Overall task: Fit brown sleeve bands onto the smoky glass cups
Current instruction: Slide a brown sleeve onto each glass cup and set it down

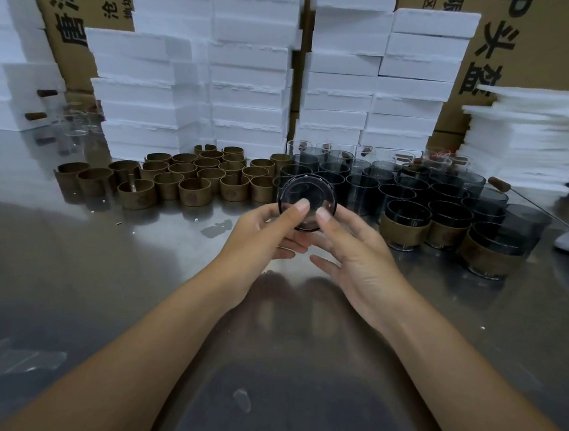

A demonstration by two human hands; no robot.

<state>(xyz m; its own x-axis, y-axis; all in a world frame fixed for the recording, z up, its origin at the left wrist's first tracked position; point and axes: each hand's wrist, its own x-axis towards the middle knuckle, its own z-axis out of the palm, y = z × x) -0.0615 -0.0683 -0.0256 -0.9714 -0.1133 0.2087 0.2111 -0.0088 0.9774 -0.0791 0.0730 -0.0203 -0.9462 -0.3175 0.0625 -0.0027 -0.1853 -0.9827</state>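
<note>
a: cup (307, 196), where is it?
b: lifted over the metal table (99, 268), tipped on its side. left hand (260, 235) and right hand (353, 255) both pinch it, thumbs in front, fingers behind. brown bands (193, 176) stand to its left.

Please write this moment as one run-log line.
left hand: holds round smoky glass cup, tilted, no band seen | right hand: holds same cup | brown sleeve bands: standing loose at left | banded cups: front right

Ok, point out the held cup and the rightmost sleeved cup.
Held smoky glass cup (307, 190): head view, on its round face.
Rightmost sleeved cup (485, 258): head view, on its banded middle.
</note>
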